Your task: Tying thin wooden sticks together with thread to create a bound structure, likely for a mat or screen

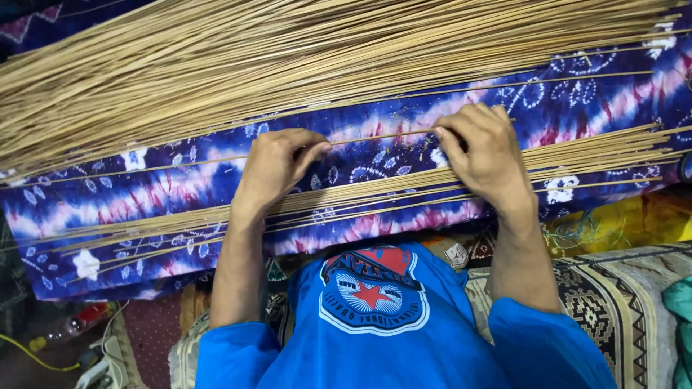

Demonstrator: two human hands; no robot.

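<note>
Along the far edge of the blue and purple tie-dyed cloth a big heap of thin pale sticks is lying. The left hand is resting near the cloth's middle, its fingers curling down and pinching a single thin stick that is running across to the right hand. That hand's fingers are bending tight onto the same stick. A smaller row of sticks is lying under both wrists toward the cloth's near edge. Below, the person's blue shirt is showing, and a patterned mat is lying at the right.
</note>
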